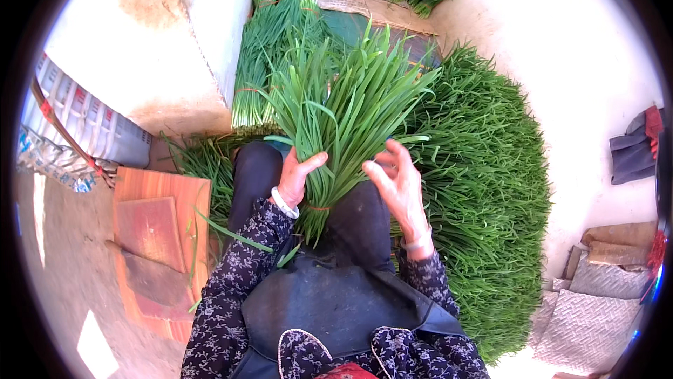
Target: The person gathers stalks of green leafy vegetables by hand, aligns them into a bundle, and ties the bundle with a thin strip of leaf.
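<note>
1. The bundle (343, 127) of long green leaves stands between the person's knees, tips fanned out at the top, an orange band (319, 209) around its narrow lower part.
2. The left hand (294, 179) grips the bundle's left side above the band: the thumb lies over the front, while the other fingers go out of sight behind the leaves.
3. The right hand (401, 186) is at the bundle's right side, its fingers loosely curled and the thumb spread away from them; whether the tips touch a leaf, I cannot tell.
4. A bracelet circles each of the 2 wrists, and a dark apron (329, 309) covers the lap.
5. A large heap (484, 211) of loose green leaves lies to the right of the person.
6. Beyond the bundle, toward the upper left, lie banded bunches (256, 78) with pale stems.
7. At the left, a wooden board (151, 183) carries a smaller reddish board (147, 221), with a broad-bladed knife (151, 277) lying over its lower part.
8. Woven mats (589, 330) lie at the far right.
</note>
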